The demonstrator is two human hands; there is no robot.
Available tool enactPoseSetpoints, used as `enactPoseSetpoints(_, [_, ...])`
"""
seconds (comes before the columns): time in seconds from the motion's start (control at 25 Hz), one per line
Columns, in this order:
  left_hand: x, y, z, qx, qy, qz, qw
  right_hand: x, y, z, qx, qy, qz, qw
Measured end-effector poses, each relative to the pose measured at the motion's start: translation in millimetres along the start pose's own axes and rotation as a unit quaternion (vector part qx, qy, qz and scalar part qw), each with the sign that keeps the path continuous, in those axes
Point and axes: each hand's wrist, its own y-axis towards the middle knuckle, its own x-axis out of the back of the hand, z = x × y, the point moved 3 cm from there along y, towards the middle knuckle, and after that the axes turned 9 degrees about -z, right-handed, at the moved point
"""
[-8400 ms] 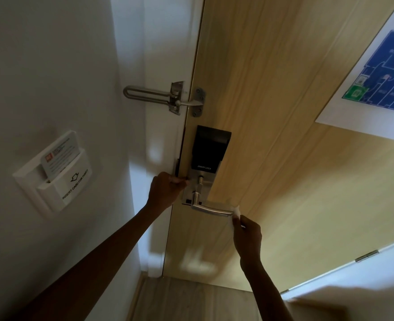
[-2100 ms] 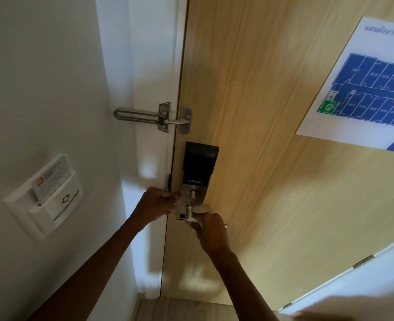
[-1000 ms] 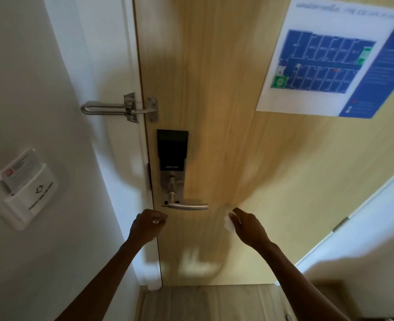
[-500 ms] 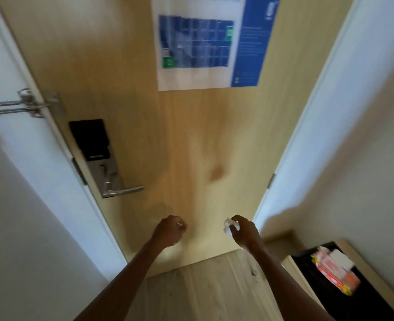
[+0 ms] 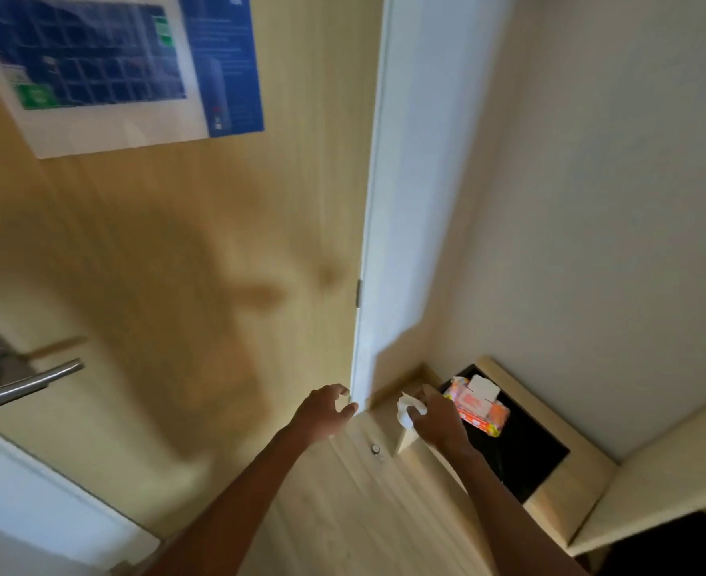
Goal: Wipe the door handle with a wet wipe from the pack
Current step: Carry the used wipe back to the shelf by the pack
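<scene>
The silver lever door handle (image 5: 27, 384) sits at the far left edge on the wooden door (image 5: 185, 251), well away from both hands. My right hand (image 5: 436, 417) is closed around a crumpled white wet wipe (image 5: 404, 411), held beside the pink and orange wipe pack (image 5: 476, 405). The pack lies with its white lid flipped up on the black top of a low wooden stand (image 5: 550, 488). My left hand (image 5: 322, 411) hovers to the left of the right one, fingers loosely curled and apart, holding nothing.
A blue and white floor-plan sheet (image 5: 106, 64) hangs on the door at upper left. The white door frame (image 5: 401, 201) runs down the middle. A plain wall (image 5: 613, 201) fills the right side. A small door stop (image 5: 375, 449) sticks up from the wood floor.
The view has swung right, away from the handle and toward the stand. Both hands came off the lock and handle; the right hand still holds the wipe and now sits near the pack.
</scene>
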Motion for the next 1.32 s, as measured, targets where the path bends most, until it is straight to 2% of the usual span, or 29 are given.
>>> enactPoseSetpoints(0.36, [-51, 89, -57, -0.066, 0.008, 0.104, 0.992, 25, 40, -58, -0.095, -0.006, -0.076, 0.993])
enactPoseSetpoints(0.56, [-82, 143, -81, -0.112, 0.039, 0.165, 0.979, 39, 52, -93, -0.2, -0.012, -0.125, 0.972])
enactPoseSetpoints(0.84, [-141, 175, -112, -0.127, 0.057, 0.238, 0.961, 46, 49, -152, -0.282, -0.007, -0.149, 0.948])
enactPoseSetpoints(1.04, [-189, 198, -145, -0.141, 0.098, 0.246, 0.954, 64, 65, -208, -0.332, -0.005, -0.153, 0.931])
enactPoseSetpoints(1.32, [-258, 223, -196, -0.12, 0.111, 0.274, 0.948, 92, 109, -287, -0.396, 0.017, -0.156, 0.905])
